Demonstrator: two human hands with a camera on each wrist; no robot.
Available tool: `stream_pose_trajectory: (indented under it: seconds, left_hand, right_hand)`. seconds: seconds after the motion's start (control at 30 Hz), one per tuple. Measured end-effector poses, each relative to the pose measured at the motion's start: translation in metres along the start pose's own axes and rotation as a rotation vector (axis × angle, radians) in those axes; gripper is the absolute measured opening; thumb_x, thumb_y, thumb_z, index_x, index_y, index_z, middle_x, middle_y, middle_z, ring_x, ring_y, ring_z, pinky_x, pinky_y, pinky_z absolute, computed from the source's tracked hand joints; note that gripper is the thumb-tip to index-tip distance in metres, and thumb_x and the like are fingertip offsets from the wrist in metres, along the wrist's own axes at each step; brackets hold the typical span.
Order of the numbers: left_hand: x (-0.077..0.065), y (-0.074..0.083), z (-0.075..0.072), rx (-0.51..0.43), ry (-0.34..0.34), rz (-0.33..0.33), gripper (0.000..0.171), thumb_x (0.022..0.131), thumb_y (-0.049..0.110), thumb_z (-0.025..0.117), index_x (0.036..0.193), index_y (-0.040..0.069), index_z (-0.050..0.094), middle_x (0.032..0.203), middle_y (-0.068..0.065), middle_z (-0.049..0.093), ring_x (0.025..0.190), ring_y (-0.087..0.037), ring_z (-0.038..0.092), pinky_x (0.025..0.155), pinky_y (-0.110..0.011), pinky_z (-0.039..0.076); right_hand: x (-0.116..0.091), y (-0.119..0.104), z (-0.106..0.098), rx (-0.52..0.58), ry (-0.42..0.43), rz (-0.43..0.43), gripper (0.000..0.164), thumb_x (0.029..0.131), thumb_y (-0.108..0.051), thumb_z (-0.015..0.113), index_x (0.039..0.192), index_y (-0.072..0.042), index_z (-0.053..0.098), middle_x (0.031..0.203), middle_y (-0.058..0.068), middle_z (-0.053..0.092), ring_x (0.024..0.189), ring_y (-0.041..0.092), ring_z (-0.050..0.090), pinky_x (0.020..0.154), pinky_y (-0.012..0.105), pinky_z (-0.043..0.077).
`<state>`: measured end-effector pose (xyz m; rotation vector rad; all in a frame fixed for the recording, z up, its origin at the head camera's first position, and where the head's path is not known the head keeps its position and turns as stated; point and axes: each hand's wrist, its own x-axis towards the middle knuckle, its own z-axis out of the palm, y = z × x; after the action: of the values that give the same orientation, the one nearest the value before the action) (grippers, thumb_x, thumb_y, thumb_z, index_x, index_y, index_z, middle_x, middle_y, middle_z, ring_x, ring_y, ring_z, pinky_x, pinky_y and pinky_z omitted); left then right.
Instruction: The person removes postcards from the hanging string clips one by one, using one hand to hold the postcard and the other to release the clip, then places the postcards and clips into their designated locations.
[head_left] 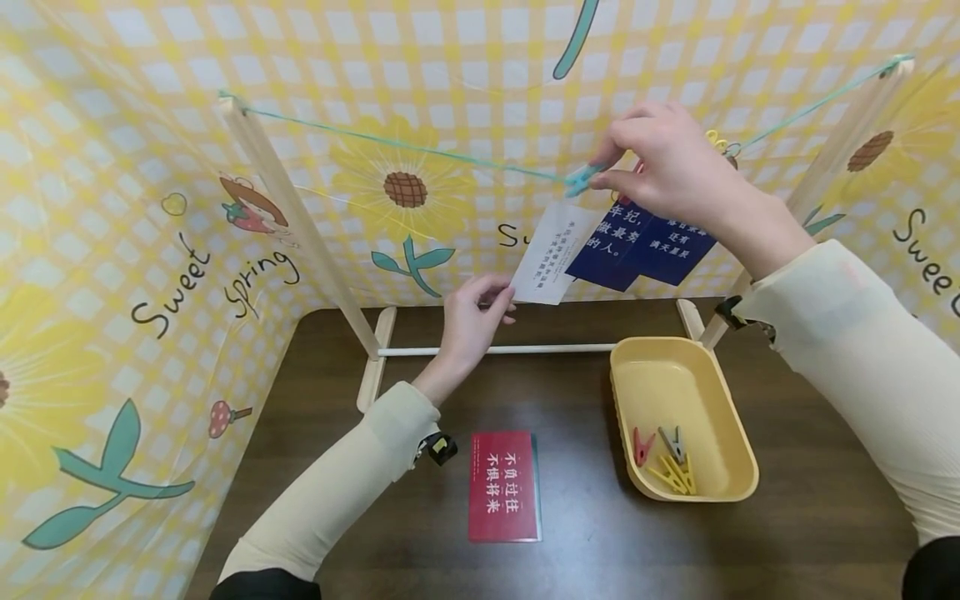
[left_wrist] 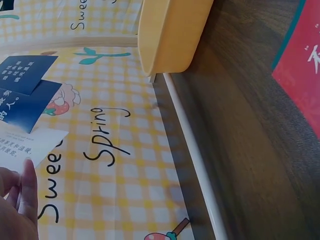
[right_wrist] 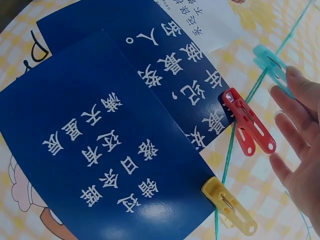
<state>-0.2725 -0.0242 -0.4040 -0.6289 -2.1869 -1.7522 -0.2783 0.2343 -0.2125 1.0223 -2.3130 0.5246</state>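
Observation:
My right hand (head_left: 667,158) pinches a light blue clothespin (head_left: 580,180) between thumb and fingers, its tip over the green string (head_left: 420,150). Just below it, a white card (head_left: 551,254) with printed text is held at its lower edge by my left hand (head_left: 476,317). In the right wrist view a gap shows between this card (right_wrist: 215,22) and the clothespin (right_wrist: 270,62). Two dark blue cards hang beside it: one (right_wrist: 165,65) under a red clothespin (right_wrist: 248,122), the overlapping one (right_wrist: 100,130) under a yellow clothespin (right_wrist: 227,205).
Wooden posts (head_left: 300,225) hold up the string, with a white rod (head_left: 547,348) joining them low down. On the dark table (head_left: 360,517) lie a red card (head_left: 502,487) atop a teal-edged one and a yellow basket (head_left: 738,442) with several clothespins (head_left: 675,473). Patterned cloth (head_left: 465,50) stands behind.

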Motion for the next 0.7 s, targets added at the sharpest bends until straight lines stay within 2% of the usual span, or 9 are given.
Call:
stream_pose_trajectory:
  seconds: [0.1,0.33,0.5,0.7]
  left_hand:
    - [-0.002,-0.003,-0.001,0.006,0.002,-0.010,0.013,0.099,0.000,0.068,0.108,-0.007,0.073,0.102,-0.021,0.069,0.083,-0.043,0.072,0.065,-0.028,0.063]
    - [-0.011,-0.010,-0.006,-0.019,0.004,-0.042,0.011,0.100,-0.001,0.067,0.107,-0.009,0.072,0.101,-0.020,0.068,0.081,-0.043,0.074,0.069,-0.028,0.064]
    - [-0.019,-0.015,-0.008,-0.067,0.004,-0.079,0.013,0.099,-0.002,0.068,0.108,-0.011,0.071,0.102,-0.021,0.067,0.080,-0.045,0.074,0.070,-0.031,0.065]
    - [-0.029,-0.017,-0.011,-0.052,0.003,-0.094,0.012,0.099,-0.002,0.068,0.108,-0.008,0.072,0.096,-0.022,0.070,0.077,-0.041,0.075,0.069,-0.032,0.065]
  right_hand:
    - [-0.002,-0.001,0.001,-0.003,0.048,-0.007,0.013,0.086,-0.001,0.083,0.090,0.001,0.071,0.090,0.015,0.075,0.105,0.039,0.059,0.094,0.048,0.038]
    - [-0.006,-0.002,0.000,-0.044,0.116,-0.008,0.014,0.088,-0.003,0.082,0.095,0.003,0.072,0.093,0.016,0.075,0.107,0.038,0.058,0.097,0.043,0.036]
    - [-0.009,-0.001,0.000,-0.081,0.158,-0.058,0.015,0.091,-0.005,0.080,0.097,0.005,0.071,0.096,0.018,0.075,0.106,0.040,0.058,0.094,0.041,0.034]
    - [-0.010,0.000,-0.002,-0.122,0.211,-0.113,0.015,0.091,-0.004,0.079,0.096,0.007,0.070,0.095,0.020,0.075,0.103,0.042,0.058,0.098,0.041,0.035]
